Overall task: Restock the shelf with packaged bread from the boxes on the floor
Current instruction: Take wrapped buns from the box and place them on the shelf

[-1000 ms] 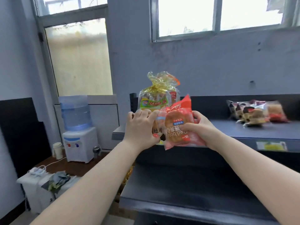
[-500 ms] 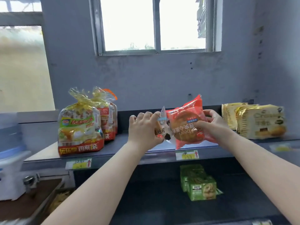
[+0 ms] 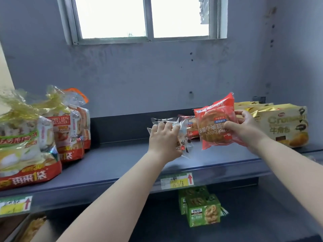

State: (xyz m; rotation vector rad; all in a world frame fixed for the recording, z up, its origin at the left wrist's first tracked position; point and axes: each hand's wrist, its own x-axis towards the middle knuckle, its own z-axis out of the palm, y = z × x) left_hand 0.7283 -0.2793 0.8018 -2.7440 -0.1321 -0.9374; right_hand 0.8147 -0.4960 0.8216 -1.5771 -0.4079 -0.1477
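My right hand (image 3: 243, 128) grips a red packet of round red-bean bread (image 3: 212, 126), held upright above the dark grey shelf (image 3: 122, 165). My left hand (image 3: 164, 140) grips a clear packet of bread (image 3: 183, 144) just left of it, low over the shelf top. Behind both, another small bread packet (image 3: 189, 126) lies against the shelf's back panel, partly hidden.
Large bags of bread (image 3: 29, 140) stand at the shelf's left end; yellow croissant packs (image 3: 283, 126) stand at the right. Green boxes (image 3: 202, 208) sit on the lower shelf. Price tags (image 3: 176, 180) hang on the front edge. A window is above.
The view swung right along the shelf. Both hands carried their packets forward over the shelf top, and a packet at the back panel came into sight.
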